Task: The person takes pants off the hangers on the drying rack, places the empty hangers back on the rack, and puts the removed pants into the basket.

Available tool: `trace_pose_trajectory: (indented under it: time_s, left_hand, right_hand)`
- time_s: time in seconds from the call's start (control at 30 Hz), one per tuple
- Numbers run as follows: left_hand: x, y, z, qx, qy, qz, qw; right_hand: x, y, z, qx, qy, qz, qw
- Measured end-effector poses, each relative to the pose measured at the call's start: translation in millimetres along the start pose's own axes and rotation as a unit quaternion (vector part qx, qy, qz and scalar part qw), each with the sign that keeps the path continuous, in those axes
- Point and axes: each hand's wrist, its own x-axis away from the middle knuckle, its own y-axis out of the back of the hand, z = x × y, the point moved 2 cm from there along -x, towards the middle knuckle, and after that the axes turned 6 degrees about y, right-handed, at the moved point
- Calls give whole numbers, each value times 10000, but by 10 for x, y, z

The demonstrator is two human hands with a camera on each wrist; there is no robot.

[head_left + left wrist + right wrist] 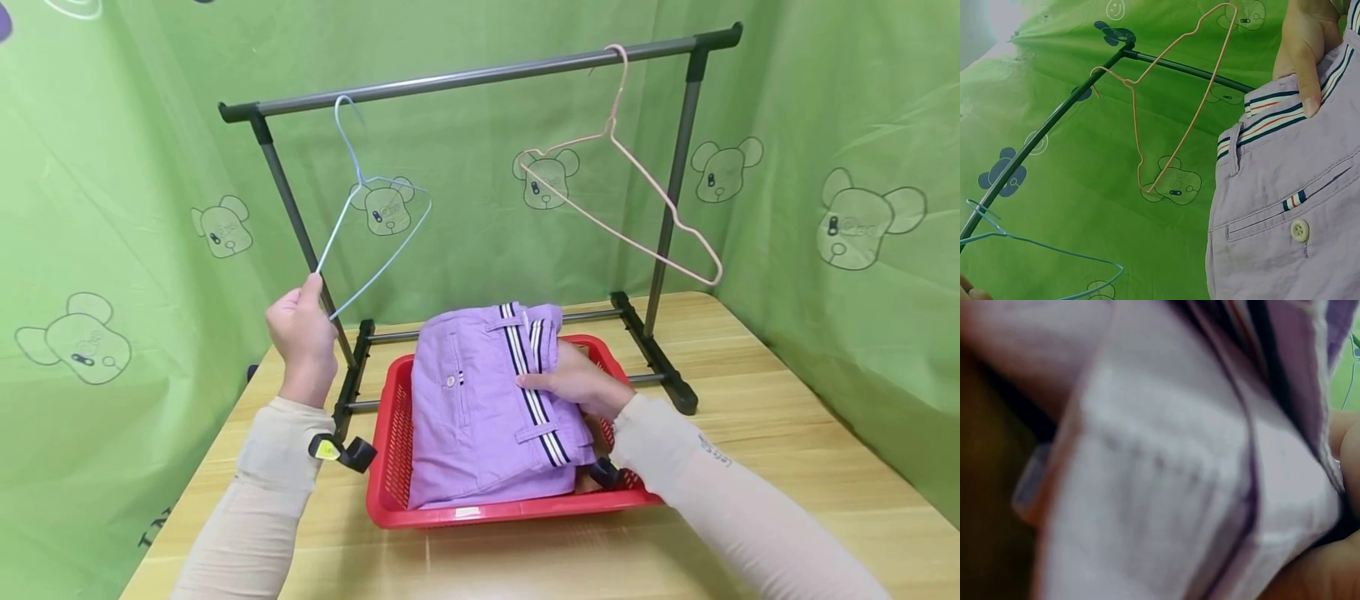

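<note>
In the head view my left hand grips the lower left end of a light blue wire hanger, whose hook is up at the rack's bar; whether it rests on the bar is unclear. My right hand holds folded purple trousers by the waistband, thumb on the striped band and fingers hidden behind the cloth. The trousers stand over a red plastic basket. The left wrist view shows the trousers' buttoned back pocket. Close-up, blurred cloth fills most of the right wrist view.
A metal clothes rack stands behind the basket, its feet on the wooden table. From the bar's right part hangs a pink hanger. Green printed curtain encloses the back and sides.
</note>
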Motion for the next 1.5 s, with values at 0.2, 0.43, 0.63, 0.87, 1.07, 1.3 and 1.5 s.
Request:
trace_pose_trajectory:
  time_s: [0.2,0.43,0.63,0.87,1.07,1.3,1.5]
  left_hand:
    - [25,-8,-14,126,-13,69,9999]
    - [25,-30,-50,319,-176,77,9993]
    - [39,-30,-93,558,-166,138,9982]
    - [48,-31,-125,627,-221,195,9976]
    - [47,-32,-160,637,-301,152,9974]
    - [46,-58,-199,609,-241,189,9977]
    - [26,-82,-225,651,-198,211,9975]
  right_hand:
    - [23,27,-30,141,-125,9,9998]
    - [8,31,-55,57,-36,78,9999]
    - [-10,19,-59,45,-128,131,9998]
    - [-5,11,-58,21,-317,250,9992]
    - [-12,24,-80,-43,-386,307,9988]
    - [-27,34,-105,-54,-438,354,9984]
    - [-36,44,-109,-58,-518,413,9978]
